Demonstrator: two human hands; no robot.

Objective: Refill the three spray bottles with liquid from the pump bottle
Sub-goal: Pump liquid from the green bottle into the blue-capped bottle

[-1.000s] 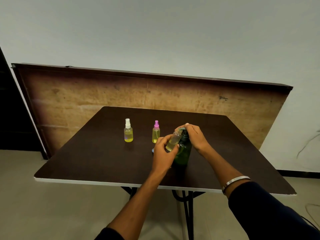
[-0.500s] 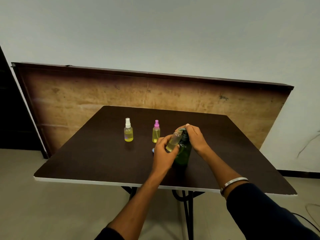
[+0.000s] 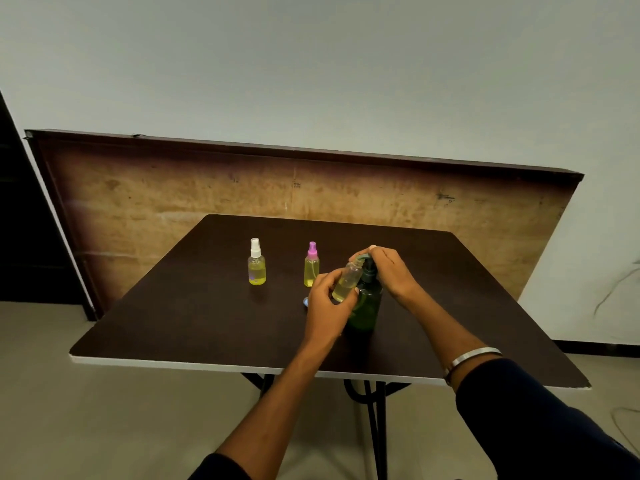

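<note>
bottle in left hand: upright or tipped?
Tipped. The uncapped spray bottle leans in the left hand, neck up-right toward the pump bottle spout.
</note>
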